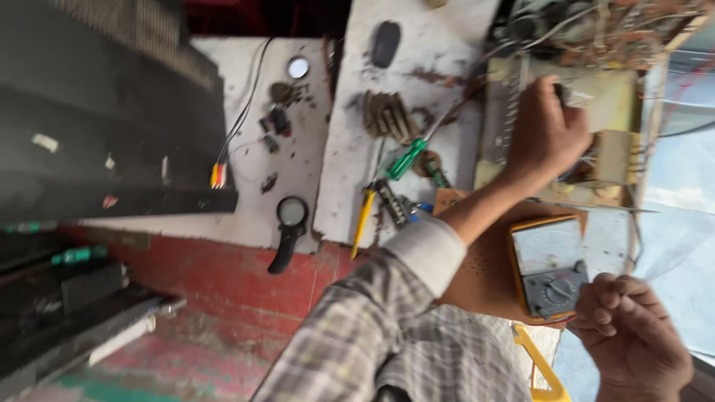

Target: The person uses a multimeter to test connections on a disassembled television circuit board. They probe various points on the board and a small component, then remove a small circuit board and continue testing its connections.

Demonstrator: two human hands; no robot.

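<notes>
My left hand (pixel 547 134), on an arm in a plaid sleeve with a white cuff, reaches over a pale metal chassis (pixel 611 97) with a cream transformer (pixel 615 156). Its fingers pinch a small dark probe tip (pixel 559 91). My right hand (pixel 633 339) is curled shut at the lower right, touching the corner of a yellow-cased analogue multimeter (pixel 550 264) that lies on a brown perforated board (pixel 484 268). A thin red wire (pixel 555 321) runs from under the meter toward that hand; whether the hand holds it is hidden.
On a stained white board (pixel 350 149) lie a green-handled screwdriver (pixel 407 158), a yellow-handled tool (pixel 363 217), a finned heat sink (pixel 386 113) and a black magnifier (pixel 289 231). A large dark casing (pixel 97 112) fills the left. Tangled wires (pixel 611 26) sit at the top right.
</notes>
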